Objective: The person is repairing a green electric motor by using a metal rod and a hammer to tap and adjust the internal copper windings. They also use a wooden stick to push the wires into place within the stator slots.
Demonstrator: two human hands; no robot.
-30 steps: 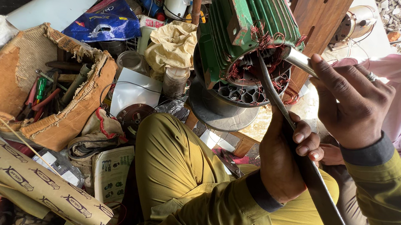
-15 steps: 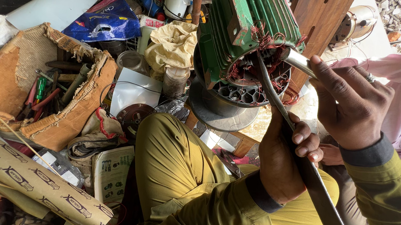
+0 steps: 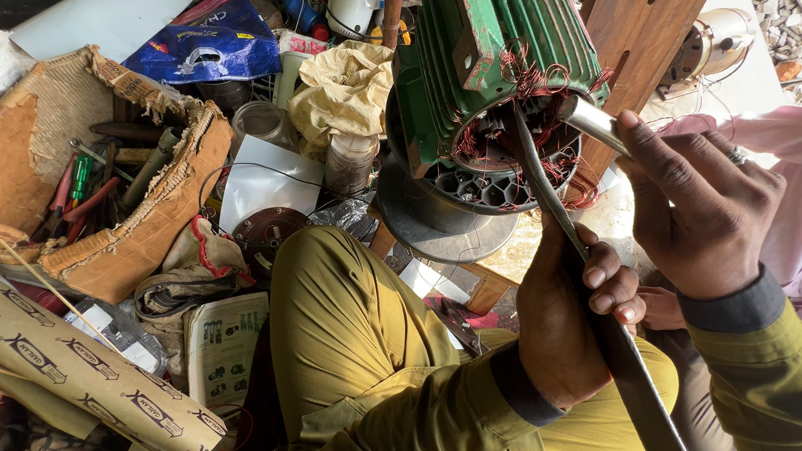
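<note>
Almost nothing has shifted over the last second: the left hand [image 3: 566,320] stays wrapped around the long flat steel bar [image 3: 601,329], whose tip remains wedged into the copper windings [image 3: 519,118] at the open end of the green motor stator [image 3: 484,74]. The right hand [image 3: 699,214] keeps its closed grip on a short metal rod [image 3: 594,122] set against the same opening. The hold looks like steady levering with no visible give in the wire. The stator stands on a round metal plate [image 3: 441,225] above the person's knee. How deep the bar tip sits is hidden by the windings, and its lower end runs behind the sleeve [image 3: 764,398].
</note>
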